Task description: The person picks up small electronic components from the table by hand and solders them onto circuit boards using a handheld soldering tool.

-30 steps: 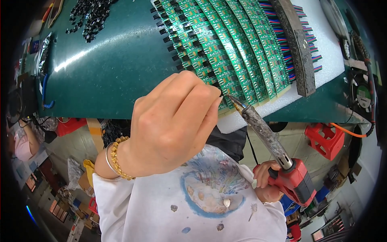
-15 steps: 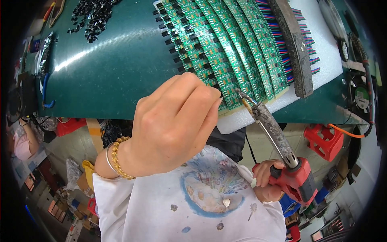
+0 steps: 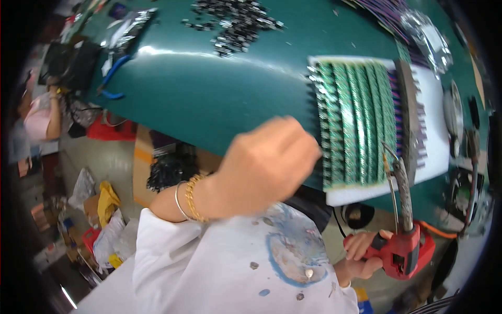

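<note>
My left hand, smeared by motion, has its fingers curled together just left of the circuit boards. Its fingertips are turned away, so anything pinched in them is hidden. My right hand is wrapped round the red handle of a soldering gun. The gun points up and away, its tip in front of the rightmost boards. Several long green circuit boards lie side by side on a white foam sheet. Small black parts line their left edge. A dark metal bar rests across coloured wires on their right.
A pile of small black parts sits at the back of the green table. Blue-handled pliers and a silvery bag are at the left. A small fan stands at right. Another person's arm shows far left.
The view has swung left, so the boards appear farther right and smaller. My left hand has drawn away from the boards' near left corner. The soldering tip has shifted right across the boards.
</note>
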### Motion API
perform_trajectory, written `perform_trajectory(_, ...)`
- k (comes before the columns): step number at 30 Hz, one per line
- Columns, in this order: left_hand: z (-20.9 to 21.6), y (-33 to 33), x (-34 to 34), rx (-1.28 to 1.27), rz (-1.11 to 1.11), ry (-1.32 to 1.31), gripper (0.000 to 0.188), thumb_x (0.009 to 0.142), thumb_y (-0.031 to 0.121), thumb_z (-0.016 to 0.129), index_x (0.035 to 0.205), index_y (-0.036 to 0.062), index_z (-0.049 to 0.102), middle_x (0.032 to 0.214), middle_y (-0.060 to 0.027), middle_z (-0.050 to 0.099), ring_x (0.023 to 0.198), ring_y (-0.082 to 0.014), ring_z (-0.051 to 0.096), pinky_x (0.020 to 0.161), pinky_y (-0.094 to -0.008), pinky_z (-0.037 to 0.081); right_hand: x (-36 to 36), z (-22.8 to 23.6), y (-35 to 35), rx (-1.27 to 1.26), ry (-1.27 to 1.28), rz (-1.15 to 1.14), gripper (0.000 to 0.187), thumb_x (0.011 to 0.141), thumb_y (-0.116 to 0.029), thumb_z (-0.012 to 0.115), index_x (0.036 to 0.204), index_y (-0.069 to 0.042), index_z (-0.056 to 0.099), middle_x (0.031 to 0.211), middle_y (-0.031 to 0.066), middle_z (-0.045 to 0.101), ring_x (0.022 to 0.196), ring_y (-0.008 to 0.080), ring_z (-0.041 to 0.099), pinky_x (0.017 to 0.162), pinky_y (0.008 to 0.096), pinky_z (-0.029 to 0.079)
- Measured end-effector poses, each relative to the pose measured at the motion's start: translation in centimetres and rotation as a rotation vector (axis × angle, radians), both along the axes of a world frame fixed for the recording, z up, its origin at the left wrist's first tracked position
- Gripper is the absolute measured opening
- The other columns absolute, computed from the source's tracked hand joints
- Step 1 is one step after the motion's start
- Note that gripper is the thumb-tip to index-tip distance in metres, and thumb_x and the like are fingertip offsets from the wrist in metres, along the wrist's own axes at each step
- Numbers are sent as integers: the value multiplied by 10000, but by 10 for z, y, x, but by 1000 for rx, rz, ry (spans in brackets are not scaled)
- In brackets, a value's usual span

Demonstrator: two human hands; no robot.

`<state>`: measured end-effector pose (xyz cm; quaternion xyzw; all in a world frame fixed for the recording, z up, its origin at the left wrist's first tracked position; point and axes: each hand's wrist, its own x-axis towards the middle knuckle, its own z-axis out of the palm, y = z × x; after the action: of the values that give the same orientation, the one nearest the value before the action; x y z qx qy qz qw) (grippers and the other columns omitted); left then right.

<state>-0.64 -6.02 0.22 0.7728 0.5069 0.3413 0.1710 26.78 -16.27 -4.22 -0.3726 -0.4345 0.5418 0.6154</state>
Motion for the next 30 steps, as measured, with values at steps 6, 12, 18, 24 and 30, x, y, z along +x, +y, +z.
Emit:
perform_trajectory(6,-22,36,-95,180,516,310,97,814,81,704,889,41,657,835,-104,624,731,-288,638,637,-372,514,3,-7,8,2,21,7,673,928,-493,597,1315,14,383,538,4,432,393,119,407,416,272,388)
perform_trajectory(12,-15,59,-115,159,288,405,89,809,55,664,893,29,656,839,-111,603,788,-309,633,692,-402,529,-2,2,12,-8,31,99,678,929,-486,598,1313,27,377,540,7,441,394,121,414,419,276,393)
perform_trajectory(18,-8,71,-126,116,134,542,56,832,41,623,864,3,598,833,-134,593,788,-341,604,695,-418,503,-10,8,15,-21,-10,34,641,935,-462,601,1281,31,383,545,10,454,401,126,430,423,284,403)
perform_trajectory(24,-16,62,-124,187,204,502,96,801,14,659,851,13,578,795,-89,583,714,-254,595,613,-358,491,-7,12,11,-103,41,69,736,877,-507,668,1365,-35,383,563,-4,461,477,139,441,489,314,333)
perform_trajectory(30,-17,48,-114,127,400,136,72,837,-7,671,907,0,658,879,-66,667,639,-125,613,546,-253,489,-10,5,17,-8,33,64,653,930,-435,618,1301,40,365,552,10,469,410,132,453,423,296,413)
